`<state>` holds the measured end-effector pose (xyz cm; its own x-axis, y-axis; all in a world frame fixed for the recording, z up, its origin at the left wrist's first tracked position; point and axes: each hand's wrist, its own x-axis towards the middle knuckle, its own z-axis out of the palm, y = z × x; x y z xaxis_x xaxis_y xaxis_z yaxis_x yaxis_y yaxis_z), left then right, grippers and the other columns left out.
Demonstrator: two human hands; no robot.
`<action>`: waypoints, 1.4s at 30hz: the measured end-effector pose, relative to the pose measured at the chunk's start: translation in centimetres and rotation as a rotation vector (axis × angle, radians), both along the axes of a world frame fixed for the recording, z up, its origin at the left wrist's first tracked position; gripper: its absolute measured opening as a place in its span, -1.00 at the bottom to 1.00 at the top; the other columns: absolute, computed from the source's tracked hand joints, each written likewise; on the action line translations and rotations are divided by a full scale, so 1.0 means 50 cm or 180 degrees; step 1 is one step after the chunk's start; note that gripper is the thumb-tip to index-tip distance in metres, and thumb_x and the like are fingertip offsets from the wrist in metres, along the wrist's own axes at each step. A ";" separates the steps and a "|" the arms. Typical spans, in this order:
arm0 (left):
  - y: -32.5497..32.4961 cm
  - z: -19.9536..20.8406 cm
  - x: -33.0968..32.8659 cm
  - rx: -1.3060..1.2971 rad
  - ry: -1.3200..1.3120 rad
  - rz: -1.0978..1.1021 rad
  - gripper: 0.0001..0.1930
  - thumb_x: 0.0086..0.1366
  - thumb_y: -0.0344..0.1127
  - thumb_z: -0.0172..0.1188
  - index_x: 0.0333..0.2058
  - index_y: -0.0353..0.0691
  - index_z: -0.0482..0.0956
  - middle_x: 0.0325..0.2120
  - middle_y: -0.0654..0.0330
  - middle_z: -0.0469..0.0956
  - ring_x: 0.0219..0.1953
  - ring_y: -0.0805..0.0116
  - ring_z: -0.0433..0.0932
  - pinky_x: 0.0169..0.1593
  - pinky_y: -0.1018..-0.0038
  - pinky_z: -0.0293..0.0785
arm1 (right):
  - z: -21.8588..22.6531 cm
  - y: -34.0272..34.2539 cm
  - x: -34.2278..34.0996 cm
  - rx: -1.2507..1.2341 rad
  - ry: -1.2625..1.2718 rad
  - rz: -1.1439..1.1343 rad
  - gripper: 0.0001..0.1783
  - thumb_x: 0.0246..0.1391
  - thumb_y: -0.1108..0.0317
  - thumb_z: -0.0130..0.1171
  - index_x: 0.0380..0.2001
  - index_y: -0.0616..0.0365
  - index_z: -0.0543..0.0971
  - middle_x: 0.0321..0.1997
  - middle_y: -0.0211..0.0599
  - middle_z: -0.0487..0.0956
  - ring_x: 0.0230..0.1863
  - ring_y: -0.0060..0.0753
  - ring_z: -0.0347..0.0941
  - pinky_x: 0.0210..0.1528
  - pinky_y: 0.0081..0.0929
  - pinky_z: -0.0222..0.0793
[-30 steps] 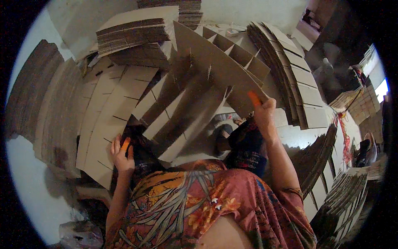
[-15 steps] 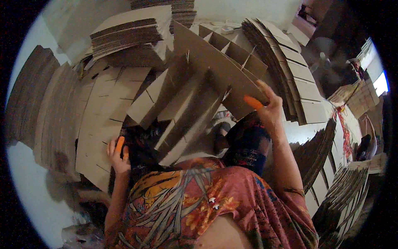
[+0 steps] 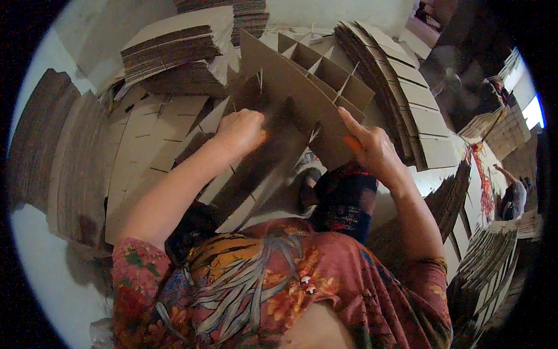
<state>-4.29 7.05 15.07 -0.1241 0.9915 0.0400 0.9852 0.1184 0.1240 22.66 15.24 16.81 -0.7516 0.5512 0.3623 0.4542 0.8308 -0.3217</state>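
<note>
A partly assembled cardboard divider (image 3: 299, 87) stands tilted in front of me, with square cells along its far side. My right hand (image 3: 372, 145) grips the right end of its long panel, index finger along the upper edge and an orange finger cover on the near face. Closed like a fist, my left hand (image 3: 241, 132) is at the near side of the divider, above slotted cardboard strips (image 3: 241, 212) that slope toward my lap. An orange finger cover shows at its edge. Its fingertips, and whatever they hold, are hidden.
Flat slotted cardboard sheets (image 3: 136, 157) lie at the left. Behind them rises a cardboard stack (image 3: 177, 49); more stacks (image 3: 40, 134) stand far left. A long row of cardboard pieces (image 3: 407, 87) leans at the right, near a fan (image 3: 447, 81). Another person (image 3: 514, 195) is at the far right.
My left hand has moved from beside my left leg up and right to the divider, and closed. My right hand has shifted slightly left along the panel, keeping its grip.
</note>
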 end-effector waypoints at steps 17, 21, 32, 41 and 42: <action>0.014 0.014 -0.088 0.1267 -0.0927 0.0125 -0.69 0.08 -0.08 0.20 -0.27 -0.14 0.55 -0.50 0.07 0.53 -0.43 0.12 0.51 -0.38 0.34 0.41 | -0.104 0.033 0.004 0.0223 -0.0510 -0.0035 -0.31 -0.16 0.55 0.04 0.15 0.01 0.24 -0.47 0.02 0.51 -0.46 0.08 0.45 -0.43 -0.13 0.34; 0.023 0.076 -0.165 0.2152 -0.0072 0.0712 -0.72 0.13 -0.20 0.15 -0.19 -0.16 0.51 -0.28 0.12 0.50 -0.33 0.18 0.50 -0.29 0.34 0.43 | -0.108 0.064 -0.004 0.0388 -0.0212 -0.0200 -0.34 -0.16 0.55 0.05 0.12 -0.03 0.29 -0.43 -0.05 0.53 -0.44 0.03 0.47 -0.42 -0.17 0.36; 0.206 0.155 -0.418 0.1276 0.1246 0.1188 -0.51 0.15 -0.37 0.04 0.09 -0.24 0.23 0.22 0.10 -0.04 0.24 0.06 -0.01 0.21 0.09 -0.01 | -0.094 0.165 -0.059 0.0320 -0.0090 -0.0597 -0.38 -0.14 0.50 0.14 0.09 0.04 0.31 -0.30 -0.03 0.49 -0.33 0.02 0.45 -0.33 -0.21 0.38; 0.260 0.134 -0.583 0.1732 -0.1238 0.1041 -0.73 0.19 -0.20 -0.03 -0.32 -0.28 0.52 -0.46 0.17 0.52 -0.37 0.33 0.43 -0.24 0.42 0.29 | -0.322 0.020 0.085 0.0580 0.1389 -0.1077 -0.41 -0.21 0.46 0.23 0.00 0.14 0.34 -0.13 -0.09 0.42 -0.09 0.02 0.35 -0.06 -0.21 0.30; 0.281 0.125 -0.575 0.1540 0.0032 0.0325 -0.76 0.21 -0.29 -0.03 -0.21 -0.20 0.52 -0.34 0.13 0.55 -0.30 0.27 0.47 -0.19 0.40 0.33 | -0.319 -0.013 0.101 0.0472 0.1299 -0.1204 -0.45 -0.23 0.47 0.23 -0.05 0.14 0.37 -0.15 -0.10 0.44 -0.08 0.01 0.35 -0.04 -0.23 0.28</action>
